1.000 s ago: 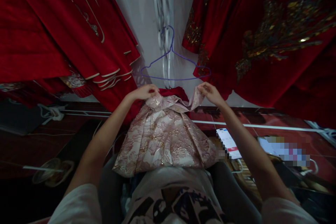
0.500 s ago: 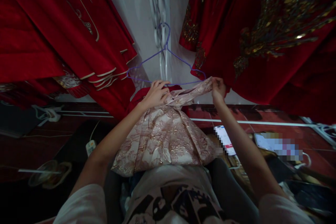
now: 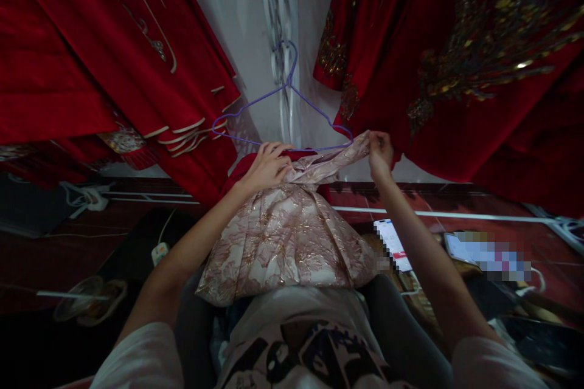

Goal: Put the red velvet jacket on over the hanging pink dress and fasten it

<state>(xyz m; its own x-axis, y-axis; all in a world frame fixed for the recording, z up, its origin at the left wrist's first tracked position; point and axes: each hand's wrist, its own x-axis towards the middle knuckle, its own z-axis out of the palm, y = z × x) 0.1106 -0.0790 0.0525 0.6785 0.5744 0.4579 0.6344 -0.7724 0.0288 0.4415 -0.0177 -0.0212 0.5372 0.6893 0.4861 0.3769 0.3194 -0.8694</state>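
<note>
A pink and gold brocade garment [image 3: 287,237] lies over my lap, its top lifted toward a purple wire hanger [image 3: 283,100] that hangs in front of the white wall. My left hand [image 3: 267,165] is closed on the gathered top of the garment just under the hanger's bottom bar. My right hand [image 3: 379,152] pinches the garment's right shoulder and holds it against the hanger's right end. A strip of red cloth [image 3: 246,165] shows behind the garment's top.
Red velvet robes with gold embroidery hang at the left [image 3: 91,61] and right [image 3: 456,61]. A lit phone [image 3: 391,244] and a second screen lie on the dark red floor at my right. A power strip [image 3: 159,252] and a plastic cup with a straw [image 3: 86,299] lie at my left.
Both hands have risen with the garment's top from below the hanger up to its bottom bar. The right hand has drawn the shoulder out to the hanger's right end.
</note>
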